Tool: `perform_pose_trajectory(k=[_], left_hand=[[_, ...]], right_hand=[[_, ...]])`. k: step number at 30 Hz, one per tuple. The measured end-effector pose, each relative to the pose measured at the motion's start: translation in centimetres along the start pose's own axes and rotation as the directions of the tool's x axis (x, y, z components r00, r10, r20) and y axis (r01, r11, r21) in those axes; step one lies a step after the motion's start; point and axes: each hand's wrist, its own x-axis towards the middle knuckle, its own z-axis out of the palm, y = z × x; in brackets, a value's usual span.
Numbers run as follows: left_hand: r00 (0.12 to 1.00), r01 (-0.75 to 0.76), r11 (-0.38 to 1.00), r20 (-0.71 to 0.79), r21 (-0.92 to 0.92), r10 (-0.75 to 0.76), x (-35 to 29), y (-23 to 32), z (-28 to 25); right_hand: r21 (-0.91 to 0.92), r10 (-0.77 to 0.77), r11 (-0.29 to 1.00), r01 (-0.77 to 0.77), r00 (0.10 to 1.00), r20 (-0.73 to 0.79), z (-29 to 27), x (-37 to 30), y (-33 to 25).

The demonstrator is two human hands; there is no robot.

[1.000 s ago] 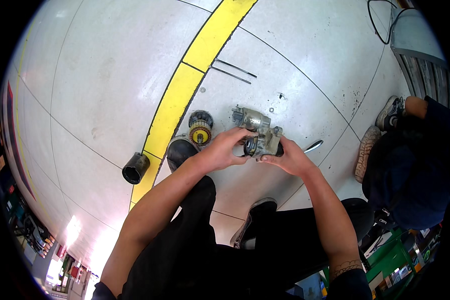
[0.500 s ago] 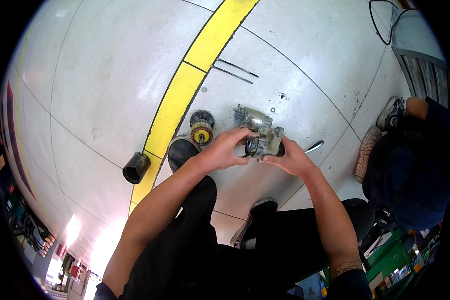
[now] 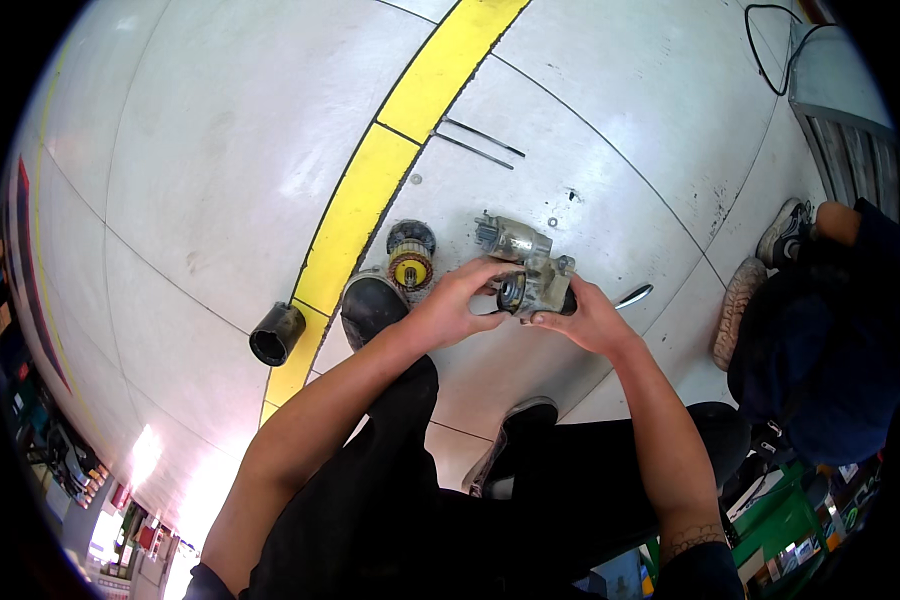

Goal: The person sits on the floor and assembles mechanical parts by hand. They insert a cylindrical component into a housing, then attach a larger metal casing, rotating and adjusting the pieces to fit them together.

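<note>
A grimy metal starter motor housing (image 3: 546, 286) sits between my hands above the floor, its round end turned towards my left. The cylindrical solenoid (image 3: 515, 238) is attached along its far side. My left hand (image 3: 460, 303) curls thumb and fingers around the round end. From the other side, my right hand (image 3: 594, 320) grips the housing, with the thumb on the near edge. Left of them, an armature (image 3: 411, 252) with copper windings and a yellow end stands on the floor beside my shoe (image 3: 372, 308). The underside of the housing is hidden.
A black hollow cylinder (image 3: 277, 334) lies by the yellow floor stripe (image 3: 360, 205). Two long thin rods (image 3: 485, 139), a nut (image 3: 553, 222) and a small washer (image 3: 416, 180) lie farther off. A shiny tool end (image 3: 635, 295) shows past my right hand. Another person (image 3: 820, 340) is at right.
The view has shifted slightly, so the floor things appear a little to the right. Both hands keep their hold on the housing, which has turned very little, if at all.
</note>
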Motion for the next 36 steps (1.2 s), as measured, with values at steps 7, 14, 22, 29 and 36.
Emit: perform_pose_trajectory(k=[7, 14, 22, 29, 36], left_hand=[[1.000, 0.007, 0.998, -0.004, -0.059, -0.007, 0.0, -0.9, 0.1], [0.997, 0.080, 0.996, 0.016, -0.036, -0.080, 0.5, -0.3, -0.1], [0.984, -0.174, 0.916, 0.087, 0.362, 0.153, -0.2, 0.3, -0.8], [0.984, -0.155, 0.849, 0.151, 0.505, 0.090, 0.3, 0.6, -1.0], [0.985, -0.145, 0.895, 0.147, 0.422, 0.090, 1.0, -0.7, -1.1]], right_hand=[[0.032, -0.001, 0.999, 0.000, 1.000, 0.006, 0.0, -0.1, -0.3], [0.022, -0.005, 1.000, 0.005, 1.000, -0.002, 0.0, -0.1, -0.2], [0.049, -0.015, 0.999, 0.014, 0.999, 0.031, -0.3, 0.3, 0.2], [-0.021, -0.022, 1.000, 0.022, 0.999, 0.024, -0.4, 0.2, 0.1], [-0.231, -0.007, 0.973, 0.004, 1.000, -0.011, -0.4, -0.1, -1.1]])
